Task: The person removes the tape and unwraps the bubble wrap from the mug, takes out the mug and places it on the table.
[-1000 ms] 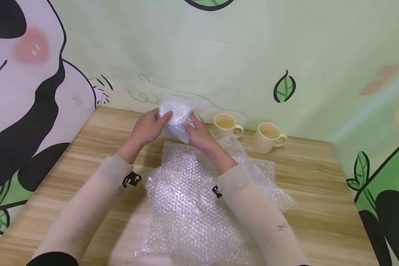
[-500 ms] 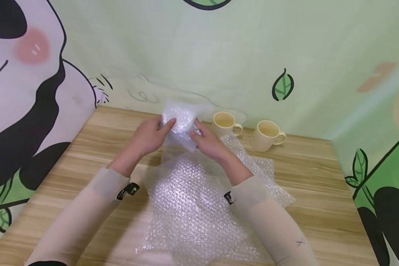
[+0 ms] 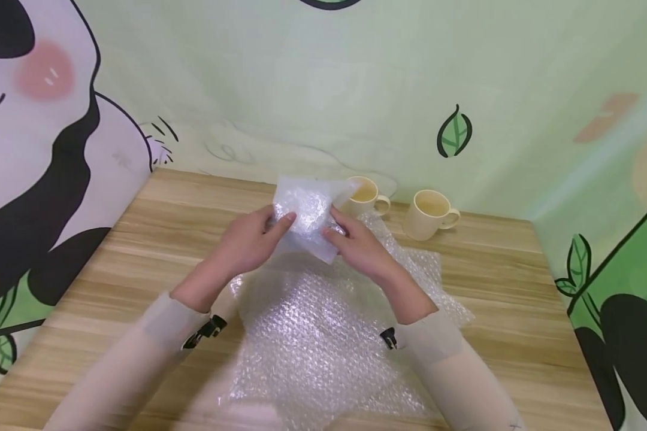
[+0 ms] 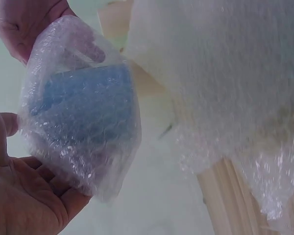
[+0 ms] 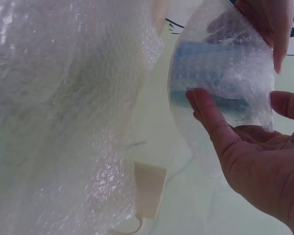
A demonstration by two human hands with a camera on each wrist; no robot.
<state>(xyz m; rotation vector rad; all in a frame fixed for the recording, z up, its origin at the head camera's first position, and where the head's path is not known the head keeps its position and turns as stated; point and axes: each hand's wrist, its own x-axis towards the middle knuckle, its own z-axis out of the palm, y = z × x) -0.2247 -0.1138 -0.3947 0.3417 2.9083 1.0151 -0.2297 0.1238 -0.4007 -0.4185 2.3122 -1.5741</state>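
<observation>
Both hands hold a bubble-wrapped bundle (image 3: 302, 206) above the far part of the table. Through the plastic, the left wrist view shows a blue, straight-sided object (image 4: 90, 100) inside. My left hand (image 3: 248, 238) grips the bundle's left side, thumb on the near face. On the other side my right hand (image 3: 363, 244) grips it between thumb and fingers, close to a loose flap. In the right wrist view, fingers (image 5: 210, 117) of the right hand lie along the wrap under the blue part. Below the bundle, sheets of bubble wrap (image 3: 313, 341) lie spread on the table.
Two cream mugs stand upright at the back: one mug (image 3: 365, 190) partly covered by the bundle's flap, the other mug (image 3: 427, 220) farther right. The wooden table (image 3: 496, 269) meets a printed green backdrop (image 3: 313, 90) behind and at the sides.
Both hands have brought the bundle nearer and slightly right, away from the backdrop, and it now overlaps the left mug in view. The mugs and the sheets have stayed put.
</observation>
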